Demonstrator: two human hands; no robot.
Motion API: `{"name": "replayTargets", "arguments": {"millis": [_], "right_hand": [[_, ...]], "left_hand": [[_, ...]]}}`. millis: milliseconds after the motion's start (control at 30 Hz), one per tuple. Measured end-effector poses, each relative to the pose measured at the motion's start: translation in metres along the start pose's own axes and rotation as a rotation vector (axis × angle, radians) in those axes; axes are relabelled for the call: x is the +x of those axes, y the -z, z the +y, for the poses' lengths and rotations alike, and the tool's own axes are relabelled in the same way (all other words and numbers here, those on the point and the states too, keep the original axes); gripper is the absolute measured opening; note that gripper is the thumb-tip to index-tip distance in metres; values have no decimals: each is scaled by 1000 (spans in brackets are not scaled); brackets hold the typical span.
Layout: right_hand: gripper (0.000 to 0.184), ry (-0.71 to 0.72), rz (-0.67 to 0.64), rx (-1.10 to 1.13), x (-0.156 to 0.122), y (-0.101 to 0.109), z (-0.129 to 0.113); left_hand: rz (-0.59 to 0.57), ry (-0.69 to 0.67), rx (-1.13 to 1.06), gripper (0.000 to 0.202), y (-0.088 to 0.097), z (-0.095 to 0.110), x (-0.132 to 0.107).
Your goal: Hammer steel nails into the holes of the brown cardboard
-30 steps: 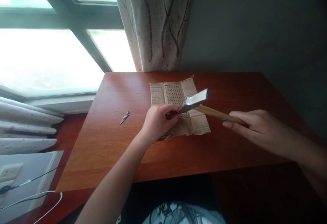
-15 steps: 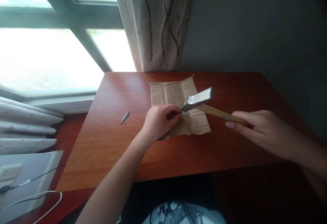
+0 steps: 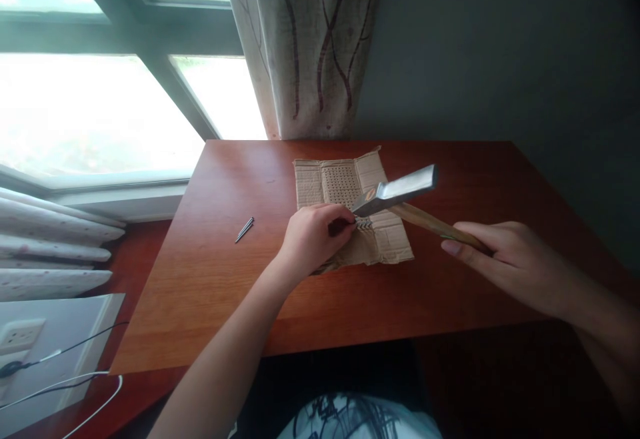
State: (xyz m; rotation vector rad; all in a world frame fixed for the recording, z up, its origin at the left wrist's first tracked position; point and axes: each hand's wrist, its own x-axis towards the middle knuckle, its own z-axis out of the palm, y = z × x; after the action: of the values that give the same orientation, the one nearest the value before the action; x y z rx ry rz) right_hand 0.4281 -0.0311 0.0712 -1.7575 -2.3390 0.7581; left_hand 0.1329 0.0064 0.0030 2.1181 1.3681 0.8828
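Note:
My right hand [image 3: 505, 252] is closed around the wooden handle of a hammer [image 3: 407, 189], its metal head tilted over the cardboard near my left fingertips. My left hand [image 3: 317, 235] rests on the near part of a creased piece of cardboard [image 3: 393, 235], thumb and fingers pinched together. What they pinch is hidden by the fingers and the hammer head. A dense grid of small holes marks the cardboard's middle panel. Just right of my left fingertips, a short row of small shiny metal pieces [image 3: 364, 223] shows on the cardboard.
A few slim metal nails [image 3: 245, 230] lie together on the wooden table [image 3: 215, 292], left of the cardboard. Behind are a window, a patterned curtain [image 3: 313, 45] and a dark wall. Cables [image 3: 60, 389] and a wall socket [image 3: 21, 336] are at the lower left.
The hammer head has shifted slightly right and up, its far end lifting a little higher. My left hand and the cardboard have stayed almost in place.

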Motion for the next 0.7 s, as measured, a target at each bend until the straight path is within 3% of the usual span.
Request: {"name": "replayTargets", "arguments": {"millis": [133, 467, 700], "right_hand": [[45, -8, -54, -9, 1, -3, 2], [45, -7, -46, 4, 1, -3, -3], [45, -18, -27, -10, 2, -4, -1]], "left_hand": [[-15, -1, 22, 3, 0, 0, 0], [-86, 18, -24, 8, 6, 0, 1], [-98, 43, -74, 24, 7, 3, 1]]}}
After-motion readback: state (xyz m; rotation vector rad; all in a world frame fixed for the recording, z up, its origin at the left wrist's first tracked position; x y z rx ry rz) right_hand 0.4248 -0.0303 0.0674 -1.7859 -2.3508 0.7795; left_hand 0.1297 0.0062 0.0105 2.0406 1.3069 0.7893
